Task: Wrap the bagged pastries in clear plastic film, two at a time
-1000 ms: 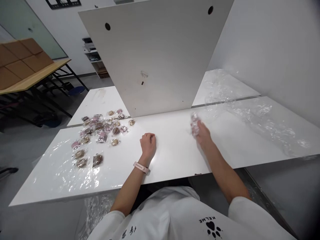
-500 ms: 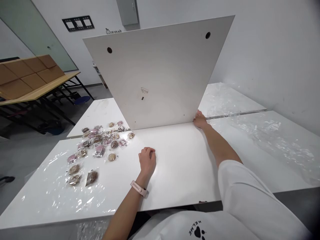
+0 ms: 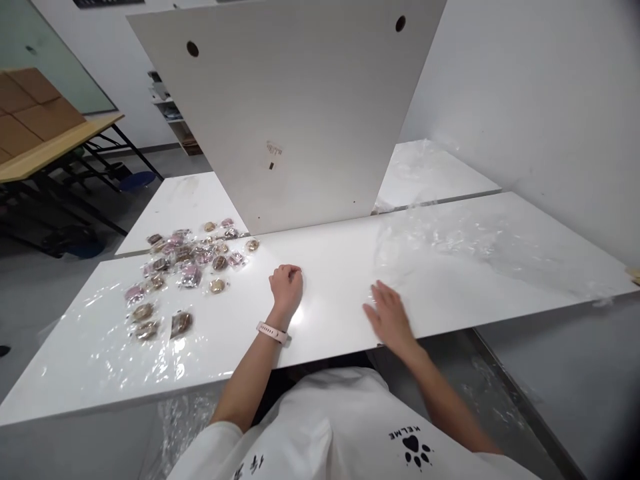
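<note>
My left hand (image 3: 287, 288), with a pale pink band on its wrist, rests on the white tabletop (image 3: 330, 287). Its fingers are curled closed, and a small dark patch shows between thumb and fingertips; what it is, if anything, I cannot make out. My right hand (image 3: 390, 319) is over the table near its front edge, fingers spread and holding nothing. Left of my left hand lies a loose cluster of small clear-wrapped rounds, brown, tan and pink, among them a pink packet (image 3: 191, 274) and a dark brown packet (image 3: 181, 324). The nearest is a tan round (image 3: 217, 286).
A large white panel (image 3: 310, 120) with two dark holes stands upright at the table's back edge. Crumpled clear plastic film (image 3: 460, 230) covers part of the right side. A wooden table (image 3: 60, 147) with cardboard boxes (image 3: 45, 110) stands far left.
My right hand has left the panel's lower right corner and come back toward me, fingers now spread. My left hand stays curled on the table. The view has tilted down and turned right.
</note>
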Tool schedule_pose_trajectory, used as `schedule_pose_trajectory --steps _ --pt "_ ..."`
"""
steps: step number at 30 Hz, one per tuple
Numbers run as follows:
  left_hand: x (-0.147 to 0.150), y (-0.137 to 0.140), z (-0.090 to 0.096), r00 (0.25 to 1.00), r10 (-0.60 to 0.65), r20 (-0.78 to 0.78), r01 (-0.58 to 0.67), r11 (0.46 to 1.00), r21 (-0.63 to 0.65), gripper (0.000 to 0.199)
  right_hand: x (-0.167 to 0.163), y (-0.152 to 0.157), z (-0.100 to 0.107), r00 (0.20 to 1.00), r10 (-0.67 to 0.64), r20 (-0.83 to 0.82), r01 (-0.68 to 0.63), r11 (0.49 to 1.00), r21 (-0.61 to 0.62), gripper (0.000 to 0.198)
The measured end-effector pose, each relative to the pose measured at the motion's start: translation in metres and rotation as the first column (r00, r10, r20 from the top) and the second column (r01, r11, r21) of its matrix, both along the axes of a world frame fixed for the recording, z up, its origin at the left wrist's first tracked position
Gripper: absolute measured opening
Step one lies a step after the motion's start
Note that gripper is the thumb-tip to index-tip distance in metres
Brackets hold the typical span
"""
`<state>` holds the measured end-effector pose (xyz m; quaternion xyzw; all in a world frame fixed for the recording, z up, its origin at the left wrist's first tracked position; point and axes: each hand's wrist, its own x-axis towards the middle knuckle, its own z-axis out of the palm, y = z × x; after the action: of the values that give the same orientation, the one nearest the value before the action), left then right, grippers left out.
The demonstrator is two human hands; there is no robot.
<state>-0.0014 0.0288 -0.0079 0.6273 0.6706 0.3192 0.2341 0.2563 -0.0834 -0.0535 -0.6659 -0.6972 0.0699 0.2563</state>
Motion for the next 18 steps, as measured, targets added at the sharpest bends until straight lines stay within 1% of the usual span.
schedule_pose_trajectory --steps 1,2,3,4,5,6,7,8,9,10,11,12,13,14,15,16,18 --pt "0.001 -0.006 0.004 0.998 -0.032 0.051 0.034 0.999 -0.039 0.018 -0.024 -0.011 0.009 0.995 0.087 -0.054 -0.087 0.996 -0.010 0.053" --pt "0.001 -0.014 0.007 0.991 -0.071 0.113 0.080 0.994 -0.077 0.019 -0.046 -0.021 0.019 0.975 0.190 -0.117 -0.194 0.981 -0.027 0.052" --pt "0.000 -0.026 0.011 0.979 -0.109 0.170 0.127 0.987 -0.099 0.022 -0.066 -0.030 0.029 0.931 0.311 -0.190 -0.325 0.945 -0.047 0.050" --pt "-0.001 -0.040 0.014 0.969 -0.141 0.204 0.162 0.982 -0.091 0.026 -0.081 -0.038 0.040 0.864 0.423 -0.273 -0.454 0.889 -0.062 0.047" --pt "-0.004 -0.057 0.017 0.965 -0.163 0.204 0.177 0.983 -0.049 0.030 -0.091 -0.044 0.050 0.793 0.494 -0.357 -0.546 0.836 -0.057 0.042" --pt "-0.007 -0.074 0.019 0.969 -0.175 0.172 0.174 0.985 0.021 0.034 -0.095 -0.049 0.058 0.743 0.511 -0.432 -0.579 0.815 -0.031 0.037" --pt "-0.012 -0.092 0.019 0.976 -0.186 0.114 0.175 0.979 0.102 0.036 -0.093 -0.053 0.063 0.737 0.468 -0.488 -0.533 0.846 0.006 0.033" --pt "-0.017 -0.108 0.017 0.977 -0.207 0.048 0.196 0.966 0.168 0.036 -0.086 -0.054 0.065 0.771 0.362 -0.523 -0.401 0.915 0.043 0.031" --pt "-0.022 -0.122 0.015 0.972 -0.236 -0.019 0.235 0.950 0.204 0.037 -0.074 -0.052 0.065 0.814 0.201 -0.544 -0.193 0.978 0.074 0.030" --pt "-0.027 -0.133 0.011 0.960 -0.268 -0.078 0.278 0.937 0.209 0.038 -0.059 -0.047 0.061 0.833 0.014 -0.553 0.043 0.995 0.091 0.030" --pt "-0.032 -0.139 0.006 0.946 -0.300 -0.125 0.319 0.929 0.187 0.040 -0.043 -0.039 0.056 0.820 -0.167 -0.548 0.257 0.962 0.092 0.033" --pt "-0.036 -0.143 0.001 0.931 -0.327 -0.161 0.351 0.924 0.154 0.040 -0.025 -0.029 0.049 0.787 -0.315 -0.531 0.412 0.908 0.072 0.041" --pt "-0.038 -0.143 -0.003 0.921 -0.342 -0.187 0.368 0.922 0.122 0.035 -0.009 -0.017 0.043 0.759 -0.414 -0.503 0.499 0.866 0.040 0.053" --pt "-0.040 -0.141 -0.007 0.915 -0.349 -0.202 0.373 0.923 0.098 0.026 0.005 -0.005 0.036 0.751 -0.475 -0.458 0.532 0.846 -0.005 0.063" --pt "-0.041 -0.137 -0.009 0.913 -0.352 -0.205 0.373 0.924 0.078 0.015 0.016 0.007 0.031 0.764 -0.501 -0.407 0.528 0.848 -0.054 0.067" --pt "-0.042 -0.132 -0.009 0.919 -0.345 -0.192 0.363 0.930 0.065 0.008 0.024 0.018 0.028 0.788 -0.495 -0.367 0.492 0.864 -0.108 0.064" --pt "-0.047 -0.123 -0.003 0.952 -0.284 -0.115 0.291 0.956 0.047 0.011 0.031 0.034 0.026 0.835 -0.416 -0.360 0.370 0.909 -0.192 0.046"
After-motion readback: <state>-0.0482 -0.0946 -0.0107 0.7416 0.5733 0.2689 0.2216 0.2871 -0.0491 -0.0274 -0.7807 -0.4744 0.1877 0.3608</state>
